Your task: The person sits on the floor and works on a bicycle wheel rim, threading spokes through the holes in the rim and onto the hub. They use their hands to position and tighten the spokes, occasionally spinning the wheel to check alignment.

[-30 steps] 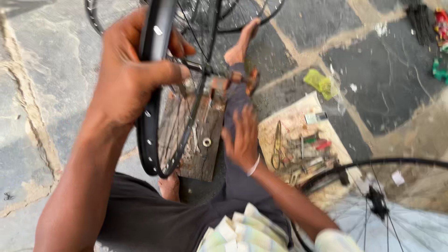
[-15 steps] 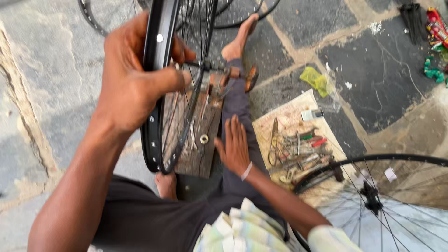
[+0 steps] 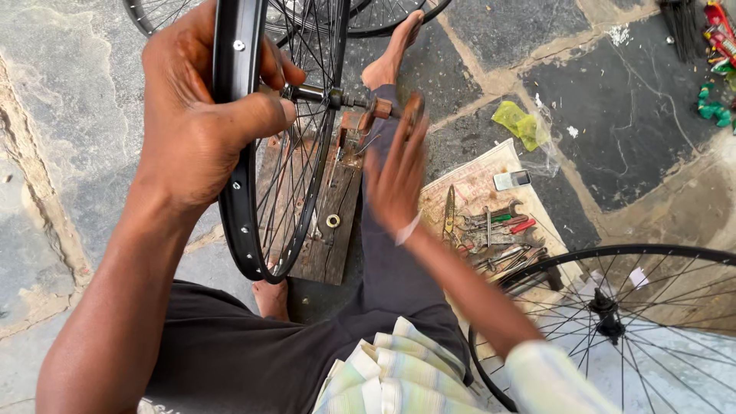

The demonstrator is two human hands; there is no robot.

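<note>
Left hand (image 3: 195, 123) is clamped on the black rim (image 3: 230, 115), held upright over a wooden board (image 3: 330, 222); right hand (image 3: 397, 180) is blurred, fingers spread, holding nothing, beside the hub axle (image 3: 337, 98); tools (image 3: 494, 230) are laid on paper; a yellow-green wrapper (image 3: 520, 121) lies beyond.

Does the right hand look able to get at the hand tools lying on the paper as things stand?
Probably yes: the right hand is open and empty above the leg, and the hand tools lie uncovered on the paper just beside it.

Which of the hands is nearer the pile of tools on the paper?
Right. The right hand hovers open just left of the tool pile; the left hand grips the wheel rim farther away.
</note>
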